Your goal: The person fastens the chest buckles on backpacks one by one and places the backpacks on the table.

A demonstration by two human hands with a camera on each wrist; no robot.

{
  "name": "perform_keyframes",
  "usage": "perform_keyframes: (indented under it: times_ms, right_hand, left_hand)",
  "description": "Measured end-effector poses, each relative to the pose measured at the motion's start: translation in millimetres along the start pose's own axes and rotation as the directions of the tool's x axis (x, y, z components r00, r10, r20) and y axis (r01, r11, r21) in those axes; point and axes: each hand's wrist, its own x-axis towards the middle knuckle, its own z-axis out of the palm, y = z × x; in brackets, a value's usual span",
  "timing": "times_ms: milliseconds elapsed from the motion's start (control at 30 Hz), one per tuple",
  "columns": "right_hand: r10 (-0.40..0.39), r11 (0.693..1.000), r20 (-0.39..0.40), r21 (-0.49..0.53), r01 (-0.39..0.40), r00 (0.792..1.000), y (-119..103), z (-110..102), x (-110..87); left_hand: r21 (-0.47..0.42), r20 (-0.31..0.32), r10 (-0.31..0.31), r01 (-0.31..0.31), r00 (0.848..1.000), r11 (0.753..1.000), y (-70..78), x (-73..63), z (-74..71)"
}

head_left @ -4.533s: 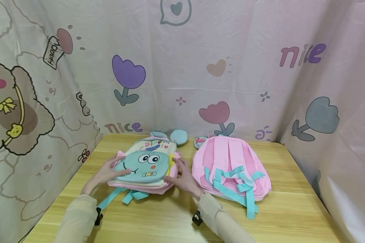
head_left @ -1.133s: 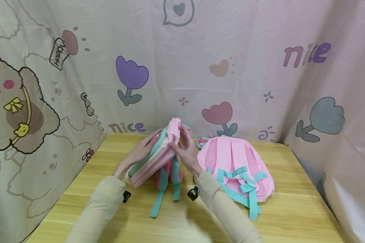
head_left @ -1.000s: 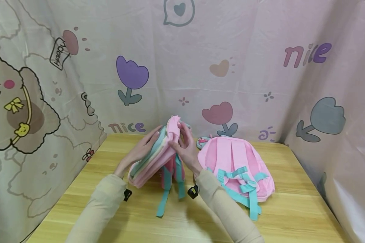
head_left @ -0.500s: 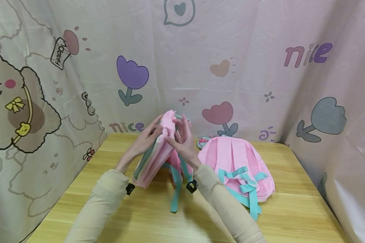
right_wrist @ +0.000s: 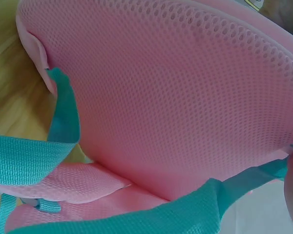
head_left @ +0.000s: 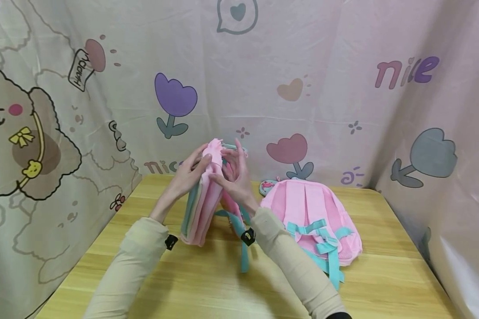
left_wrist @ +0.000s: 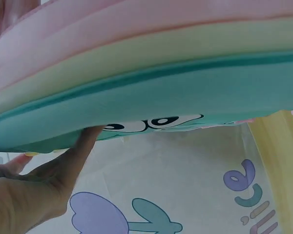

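A small pink backpack (head_left: 203,208) stands edge-on at the left of the table, its side facing me. My left hand (head_left: 189,176) grips its front, the teal pocket side; in the left wrist view the hand (left_wrist: 49,187) lies against that pocket beside printed cartoon eyes (left_wrist: 163,121). My right hand (head_left: 236,180) holds the back side, thumb on the pink side fabric near the frilled pocket edge. The right wrist view shows the pink mesh back panel (right_wrist: 176,92) and teal straps (right_wrist: 136,219). A loose strap end (head_left: 244,259) hangs to the tabletop.
A second pink backpack (head_left: 313,212) lies strap-side up to the right, with teal straps and a small round pouch (head_left: 266,187) at its top. The wooden table (head_left: 207,288) meets a printed curtain (head_left: 231,88) behind and at both sides.
The backpack first lay flat, front up, between both hands. It has been lifted and turned onto its edge, then swung more upright; its straps have shifted right.
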Motion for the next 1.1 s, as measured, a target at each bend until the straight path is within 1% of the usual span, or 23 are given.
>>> perform_keyframes:
  times_ms: [133, 300, 500, 667, 767, 867, 933, 1000, 1100]
  right_hand:
    - [-0.002, 1.000, 0.006, 0.016, 0.002, 1.000, -0.3, 2.5, 1.0]
    - [0.000, 1.000, 0.003, 0.015, 0.000, 1.000, -0.7, 4.9, 2.3]
    - [0.029, 0.999, -0.002, -0.029, -0.030, 1.000, 0.0, 9.3, 1.6]
    - [0.059, 0.996, 0.010, -0.062, -0.059, 0.998, 0.2, 12.0, 0.8]
    - [0.091, 0.992, 0.026, -0.090, -0.088, 0.996, -0.7, 12.2, -0.4]
    - [0.119, 0.987, 0.040, -0.117, -0.114, 0.992, -1.5, 11.8, -1.7]
    - [0.129, 0.984, 0.050, -0.128, -0.121, 0.990, -2.2, 11.3, -2.3]
    - [0.139, 0.981, 0.057, -0.146, -0.129, 0.989, -3.4, 10.5, -3.4]
    - [0.157, 0.976, 0.070, -0.161, -0.144, 0.985, -4.2, 8.3, -6.6]
  left_hand:
    - [-0.004, -0.018, -0.034, 0.034, 0.999, 0.999, 0.0, 0.2, -1.2]
    - [0.017, -0.016, -0.059, 0.060, 0.998, 0.998, 1.6, 0.0, -3.7]
    - [0.011, 0.020, -0.064, 0.064, 0.998, 0.998, -1.8, -3.5, -11.0]
    - [0.008, 0.057, -0.069, 0.069, 0.996, 0.998, -3.1, -6.2, -16.9]
    - [0.033, 0.080, -0.071, 0.068, 0.994, 0.997, -3.8, -7.3, -20.0]
    - [0.066, 0.107, -0.062, 0.055, 0.992, 0.996, -3.9, -8.4, -22.7]
    - [0.093, 0.118, -0.048, 0.037, 0.992, 0.995, -3.8, -9.1, -24.2]
    - [0.105, 0.127, -0.045, 0.032, 0.991, 0.994, -3.7, -9.7, -25.1]
    - [0.113, 0.127, -0.055, 0.040, 0.990, 0.993, -4.1, -10.9, -25.3]
